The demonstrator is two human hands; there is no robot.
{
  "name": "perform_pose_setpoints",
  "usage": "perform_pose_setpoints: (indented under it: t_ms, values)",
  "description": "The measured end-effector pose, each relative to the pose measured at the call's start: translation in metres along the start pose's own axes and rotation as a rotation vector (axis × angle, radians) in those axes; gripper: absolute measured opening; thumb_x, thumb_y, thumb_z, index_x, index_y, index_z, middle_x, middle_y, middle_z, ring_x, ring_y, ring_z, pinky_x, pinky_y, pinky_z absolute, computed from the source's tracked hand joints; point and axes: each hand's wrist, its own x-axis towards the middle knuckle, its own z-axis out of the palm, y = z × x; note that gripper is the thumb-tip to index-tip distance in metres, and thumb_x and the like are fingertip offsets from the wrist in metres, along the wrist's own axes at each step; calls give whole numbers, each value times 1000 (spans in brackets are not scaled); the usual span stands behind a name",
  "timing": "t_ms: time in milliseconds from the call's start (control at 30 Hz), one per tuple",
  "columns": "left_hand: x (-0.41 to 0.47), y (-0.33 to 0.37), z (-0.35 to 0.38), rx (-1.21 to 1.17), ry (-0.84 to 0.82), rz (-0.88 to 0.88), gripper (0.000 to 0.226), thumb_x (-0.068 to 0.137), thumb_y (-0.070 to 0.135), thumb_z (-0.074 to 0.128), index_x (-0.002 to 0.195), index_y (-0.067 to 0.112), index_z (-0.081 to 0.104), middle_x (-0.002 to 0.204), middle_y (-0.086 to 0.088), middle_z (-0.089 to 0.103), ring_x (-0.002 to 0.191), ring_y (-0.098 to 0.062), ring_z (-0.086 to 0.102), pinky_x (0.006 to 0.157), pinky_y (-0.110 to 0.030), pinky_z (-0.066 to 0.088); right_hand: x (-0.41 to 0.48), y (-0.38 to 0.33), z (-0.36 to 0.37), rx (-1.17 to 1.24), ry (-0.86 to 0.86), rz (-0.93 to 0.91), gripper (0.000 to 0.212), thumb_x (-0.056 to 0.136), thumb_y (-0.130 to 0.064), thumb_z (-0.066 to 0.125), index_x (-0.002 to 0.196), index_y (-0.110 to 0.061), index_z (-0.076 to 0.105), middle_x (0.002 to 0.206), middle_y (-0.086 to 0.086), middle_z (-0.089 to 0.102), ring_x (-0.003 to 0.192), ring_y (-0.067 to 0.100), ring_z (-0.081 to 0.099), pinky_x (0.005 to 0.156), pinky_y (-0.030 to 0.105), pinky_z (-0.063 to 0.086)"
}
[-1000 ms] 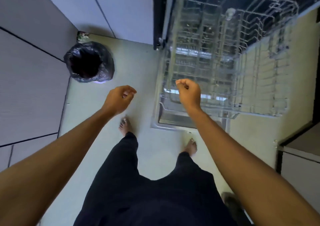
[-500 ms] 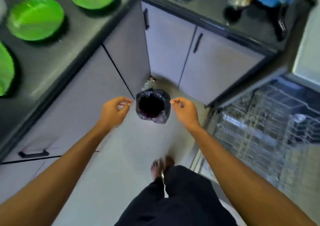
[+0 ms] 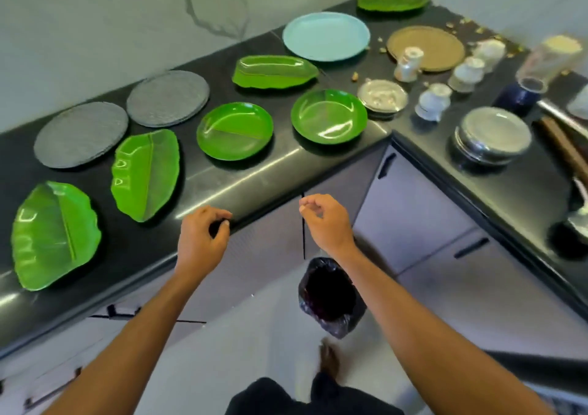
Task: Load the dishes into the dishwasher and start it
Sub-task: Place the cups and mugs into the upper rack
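Dishes lie spread on a black L-shaped counter (image 3: 222,179). Two round green plates (image 3: 234,131) (image 3: 329,116) sit near its front edge, with several green leaf-shaped plates (image 3: 147,173) (image 3: 54,233) (image 3: 274,71) around them. Two grey round plates (image 3: 168,98) (image 3: 81,134) lie at the back left, a light blue plate (image 3: 326,35) further right. My left hand (image 3: 202,239) hovers at the counter's front edge, fingers loosely curled, holding nothing. My right hand (image 3: 324,220) hangs in front of the cabinets, also loosely curled and empty. The dishwasher is out of view.
On the right counter stand steel bowls (image 3: 492,136), a small steel plate (image 3: 381,96), white cups (image 3: 432,100), a brass tray (image 3: 425,47) and a glass jar (image 3: 550,61). A bin lined with a black bag (image 3: 327,297) stands on the floor by the corner cabinets.
The view swung from the open dishwasher rack, past the bin, up to the counter with the plates. Both hands stayed raised and empty and now sit near the counter edge.
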Motion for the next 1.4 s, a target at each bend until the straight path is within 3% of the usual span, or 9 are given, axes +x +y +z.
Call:
perform_pose_setpoints:
  t_ms: [100, 233, 367, 467, 667, 833, 967, 1100, 1400]
  values:
    - [10, -4, 2, 3, 29, -59, 20, 83, 18, 58, 91, 12, 74, 87, 1, 69, 84, -17, 64, 78, -31, 50, 32, -12, 4, -35, -69, -114, 11, 93, -19, 66, 100, -23, 73, 98, -5, 61, 88, 9, 57, 81, 24, 47]
    - [28, -1, 14, 15, -12, -77, 14, 86, 6, 66, 91, 16, 74, 87, 6, 65, 84, -12, 60, 78, -13, 42, 57, -17, 2, -62, -145, -86, 12, 94, -25, 65, 102, -26, 73, 105, -4, 61, 92, 8, 56, 78, 17, 43]
    - [63, 18, 34, -40, -46, -32, 16, 89, 6, 64, 93, 19, 73, 90, 7, 65, 84, -3, 59, 75, -17, 45, 80, -16, -11, -77, -140, -60, 10, 95, -26, 65, 100, -26, 73, 101, -6, 61, 89, 7, 57, 71, 7, 38]
    - [102, 43, 59, -115, -91, 50, 16, 89, 6, 64, 95, 18, 73, 91, 7, 64, 83, 3, 56, 71, -7, 39, 103, -11, -32, -109, -88, -48, 9, 94, -27, 66, 100, -26, 73, 97, -9, 60, 87, 7, 58, 70, 12, 40]
    - [153, 91, 106, -248, -247, 257, 16, 86, 19, 59, 96, 21, 71, 89, 12, 62, 74, 1, 56, 69, -16, 44, 125, -1, -82, -185, 76, 16, 11, 94, -26, 66, 102, -24, 74, 96, -8, 61, 87, 6, 58, 74, 13, 44]
    - [200, 139, 152, -356, -340, 367, 13, 87, 15, 63, 95, 21, 71, 90, 8, 63, 76, -2, 58, 68, -10, 42, 142, 13, -150, -213, 296, 57, 11, 89, -17, 70, 99, -22, 75, 94, -1, 65, 84, 11, 62, 79, 22, 48]
    - [239, 183, 189, -374, -381, 414, 16, 85, 18, 62, 99, 21, 70, 91, 6, 65, 77, 0, 55, 69, -7, 37, 165, 25, -212, -248, 396, 102, 12, 91, -18, 69, 102, -20, 74, 96, -5, 65, 82, 2, 58, 75, 14, 43]
    - [277, 226, 226, -359, -343, 439, 23, 82, 19, 61, 104, 18, 69, 98, 1, 65, 87, -12, 58, 81, -20, 43, 202, 43, -268, -298, 463, 120, 16, 89, -20, 70, 105, -20, 72, 102, -2, 66, 90, 13, 61, 81, 32, 52]
    - [377, 285, 313, -217, -284, 272, 73, 74, 28, 73, 141, 13, 46, 132, -12, 50, 124, -26, 47, 100, -27, 32, 268, 79, -300, -473, 9, 191, 88, 64, -68, 79, 140, -41, 44, 136, -6, 51, 126, 17, 49, 102, 39, 44]
